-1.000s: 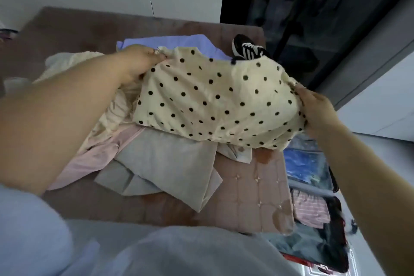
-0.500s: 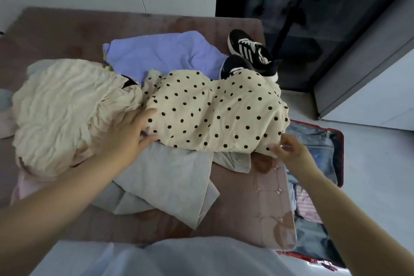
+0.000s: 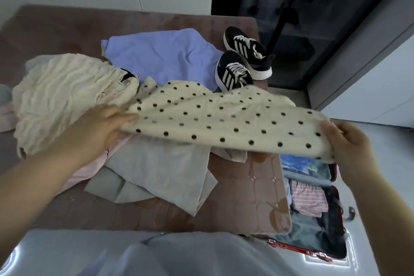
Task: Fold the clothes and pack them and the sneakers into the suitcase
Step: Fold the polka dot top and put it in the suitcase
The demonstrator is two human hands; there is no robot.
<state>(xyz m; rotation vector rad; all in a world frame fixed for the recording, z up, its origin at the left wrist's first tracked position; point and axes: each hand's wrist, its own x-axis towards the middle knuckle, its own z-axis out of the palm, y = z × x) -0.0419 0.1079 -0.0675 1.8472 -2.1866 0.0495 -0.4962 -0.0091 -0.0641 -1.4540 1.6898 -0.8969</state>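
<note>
Suitcase [image 3: 291,248] lies partly hidden behind the bed [image 3: 257,186] and polka-dot garment [image 3: 224,123].

Left hand [image 3: 102,125] and right hand [image 3: 347,143] out front, well apart, each seemingly closed in a pinching grip.

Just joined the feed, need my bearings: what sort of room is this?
Probably a bedroom: clothes heaped on a wide pinkish-brown quilted bed, what looks like a dark glass-fronted wardrobe beyond it, and an open red-rimmed suitcase on the floor alongside.
</note>
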